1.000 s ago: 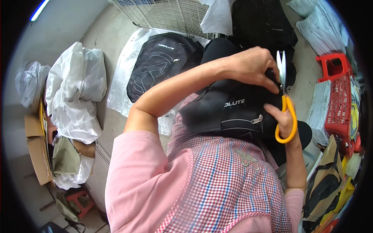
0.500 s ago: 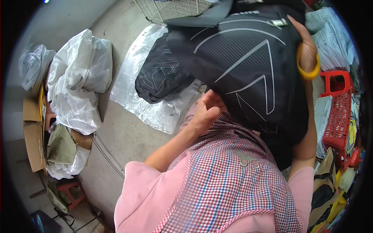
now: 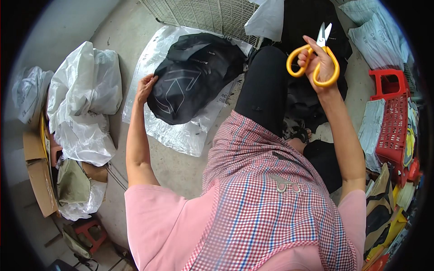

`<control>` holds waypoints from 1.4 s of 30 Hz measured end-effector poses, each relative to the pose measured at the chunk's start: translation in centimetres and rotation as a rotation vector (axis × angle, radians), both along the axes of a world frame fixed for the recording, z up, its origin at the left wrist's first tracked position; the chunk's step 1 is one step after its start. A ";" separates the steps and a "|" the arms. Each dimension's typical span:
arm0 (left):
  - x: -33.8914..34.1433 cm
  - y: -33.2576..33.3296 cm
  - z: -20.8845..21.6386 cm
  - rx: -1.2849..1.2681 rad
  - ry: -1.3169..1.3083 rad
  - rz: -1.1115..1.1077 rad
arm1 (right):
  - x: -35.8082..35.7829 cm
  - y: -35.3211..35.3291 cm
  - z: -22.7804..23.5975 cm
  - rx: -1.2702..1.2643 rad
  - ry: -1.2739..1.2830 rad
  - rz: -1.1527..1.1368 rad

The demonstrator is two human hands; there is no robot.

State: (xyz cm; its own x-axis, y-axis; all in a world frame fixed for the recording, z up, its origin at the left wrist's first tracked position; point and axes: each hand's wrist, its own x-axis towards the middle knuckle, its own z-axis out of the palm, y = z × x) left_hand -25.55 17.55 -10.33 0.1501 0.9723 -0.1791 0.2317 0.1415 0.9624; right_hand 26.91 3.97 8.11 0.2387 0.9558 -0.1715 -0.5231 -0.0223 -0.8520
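Note:
A black bag (image 3: 190, 86) with thin grey printed lines lies on a clear plastic sheet (image 3: 169, 140) on the floor, left of my knee. My left hand (image 3: 145, 86) is closed on the left edge of this bag, fingertips pinching its fabric. Up at the right, my right hand (image 3: 322, 62) grips a pair of scissors (image 3: 335, 63) by their yellow loop handles. The metal blades point away from me, slightly parted and touching nothing. Beneath them, a second black bag (image 3: 300, 27) rests in a dark heap beyond my legs, partly hidden by my hand and arm.
A wire mesh basket (image 3: 199, 16) stands at the far side, a white cloth (image 3: 266, 20) over its corner. White plastic sacks (image 3: 86, 86) and a cardboard box (image 3: 40, 174) line the left. Along the right are a red basket (image 3: 392, 128) and pale printed sacks (image 3: 379, 38).
The bag that my right arm held up now lies at the far right. The scissors have gone from hanging round that hand into its grip. My left hand has moved left onto the other bag.

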 end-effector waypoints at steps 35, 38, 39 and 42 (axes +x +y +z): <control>4.9 6.0 2.4 -0.052 0.950 -0.211 | 9.0 -14.2 -7.3 -0.331 -0.051 -0.308; 11.3 7.8 1.2 0.316 1.351 -0.380 | 8.4 -13.5 -7.7 -0.375 -0.084 -0.288; 13.1 8.6 0.0 0.374 1.198 -0.437 | 8.1 -13.6 -7.5 -0.390 -0.095 -0.336; 17.3 10.7 -3.9 0.554 0.986 -0.410 | 8.1 -13.8 -7.5 -0.374 -0.083 -0.298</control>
State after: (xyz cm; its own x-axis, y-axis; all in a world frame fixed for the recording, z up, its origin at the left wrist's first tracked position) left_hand -8.22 28.22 -14.25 0.4995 0.8655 0.0368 0.8333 -0.4917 0.2526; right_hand 34.98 -9.82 0.61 0.5199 0.7201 -0.4596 -0.4841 -0.1949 -0.8530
